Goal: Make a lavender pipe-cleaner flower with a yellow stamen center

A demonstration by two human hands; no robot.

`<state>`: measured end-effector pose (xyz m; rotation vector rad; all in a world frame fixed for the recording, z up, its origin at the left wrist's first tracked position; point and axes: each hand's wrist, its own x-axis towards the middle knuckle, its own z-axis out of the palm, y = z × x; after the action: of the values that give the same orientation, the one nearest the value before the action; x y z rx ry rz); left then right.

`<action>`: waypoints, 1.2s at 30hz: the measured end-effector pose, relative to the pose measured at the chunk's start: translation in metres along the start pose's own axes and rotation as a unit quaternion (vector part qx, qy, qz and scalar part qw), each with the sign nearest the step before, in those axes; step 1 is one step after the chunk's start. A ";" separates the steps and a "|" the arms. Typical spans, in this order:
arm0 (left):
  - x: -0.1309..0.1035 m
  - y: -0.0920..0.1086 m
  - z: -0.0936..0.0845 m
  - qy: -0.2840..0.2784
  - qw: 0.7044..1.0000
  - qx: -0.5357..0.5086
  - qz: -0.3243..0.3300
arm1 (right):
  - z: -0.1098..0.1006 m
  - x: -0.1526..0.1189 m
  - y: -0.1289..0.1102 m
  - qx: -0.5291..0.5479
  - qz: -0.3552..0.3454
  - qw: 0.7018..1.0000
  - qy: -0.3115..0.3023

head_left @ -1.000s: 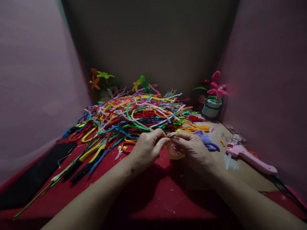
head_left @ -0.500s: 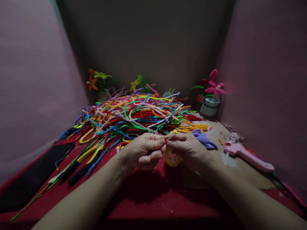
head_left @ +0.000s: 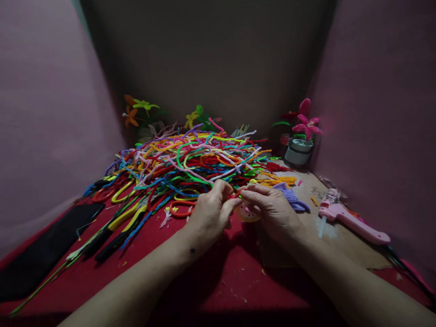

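Both hands meet at the middle of the red cloth. My left hand pinches a thin red strand between thumb and fingers. Opposite it, my right hand has its fingertips closed on a small yellow-tipped bunch beside the strand. Under the right fingers is a yellow ring-shaped roll, partly covered by them. Behind the hands rises a large heap of coloured fuzzy stems. How the strand meets the bunch is too small to tell.
Pliers, green stems and a black flat item lie left. At right, a pink glue gun rests on a board, near purple petals. A grey pot holds pink flowers.
My left hand has turned, its thumb now pointing right and its back more visible. The yellow-tipped bunch has shifted slightly up and right. White stamens at left are more exposed.
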<state>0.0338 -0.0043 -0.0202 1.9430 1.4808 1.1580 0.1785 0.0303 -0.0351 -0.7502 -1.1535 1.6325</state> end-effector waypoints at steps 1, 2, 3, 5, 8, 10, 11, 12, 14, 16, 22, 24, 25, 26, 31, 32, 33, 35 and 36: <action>-0.001 -0.001 0.000 0.008 0.999 0.034 0.016 | 0.000 0.000 0.000 0.000 -0.004 1.000 0.004; -0.002 -0.002 0.000 0.008 0.997 0.068 0.034 | 0.000 0.000 0.000 0.000 -0.007 1.000 0.007; -0.002 -0.004 0.000 0.002 0.993 0.103 0.057 | 0.001 -0.001 0.000 0.001 -0.007 1.000 0.009; -0.004 -0.006 0.001 -0.013 0.980 0.168 0.107 | 0.002 -0.001 0.000 0.005 -0.002 1.000 0.013; -0.004 -0.010 0.002 -0.017 0.964 0.223 0.142 | 0.005 -0.003 -0.001 -0.003 0.009 1.000 0.023; -0.003 -0.011 0.002 -0.016 0.965 0.222 0.137 | 0.005 -0.004 0.000 -0.011 0.017 1.000 0.021; -0.003 -0.011 0.002 -0.013 0.969 0.211 0.130 | 0.005 -0.004 0.000 -0.013 0.019 1.000 0.015; -0.002 -0.011 0.002 -0.009 0.973 0.195 0.122 | 0.004 -0.004 0.001 -0.012 0.021 1.000 0.006; -0.001 -0.009 0.001 -0.001 0.982 0.156 0.104 | 0.003 -0.003 0.002 -0.003 0.024 1.000 -0.012; 0.001 -0.006 0.000 0.000 0.990 0.115 0.079 | 0.001 -0.002 0.004 0.009 0.025 0.999 -0.022; 0.005 -0.002 -0.003 -0.062 0.997 -0.046 -0.026 | -0.002 0.003 0.004 -0.041 0.003 0.998 -0.040; 0.006 0.000 -0.007 -0.105 0.982 -0.131 -0.089 | -0.001 0.003 0.003 -0.047 -0.002 0.998 -0.037; 0.007 0.001 -0.010 -0.130 0.968 -0.178 -0.123 | -0.001 0.002 0.002 -0.041 -0.005 0.998 -0.040; 0.007 0.002 -0.013 -0.158 0.948 -0.229 -0.153 | 0.000 0.002 0.001 -0.031 -0.010 0.998 -0.045; 0.011 0.001 -0.024 -0.263 0.862 -0.382 -0.203 | 0.002 -0.002 -0.005 -0.020 -0.017 0.997 -0.068; 0.011 0.000 -0.023 -0.263 0.873 -0.363 -0.191 | 0.001 -0.003 -0.005 -0.031 -0.023 0.997 -0.061; 0.011 -0.001 -0.022 -0.252 0.896 -0.323 -0.171 | 0.001 -0.002 -0.005 -0.044 -0.032 0.997 -0.051; 0.010 -0.005 -0.016 -0.193 0.957 -0.194 -0.101 | 0.001 -0.002 -0.005 -0.062 -0.055 0.996 -0.023; 0.010 -0.006 -0.013 -0.150 0.980 -0.116 -0.056 | 0.001 -0.002 -0.005 -0.067 -0.063 0.996 -0.008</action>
<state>0.0200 0.0049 -0.0142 1.7603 1.2206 0.8989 0.1798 0.0288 -0.0303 -0.7357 -1.3055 1.4706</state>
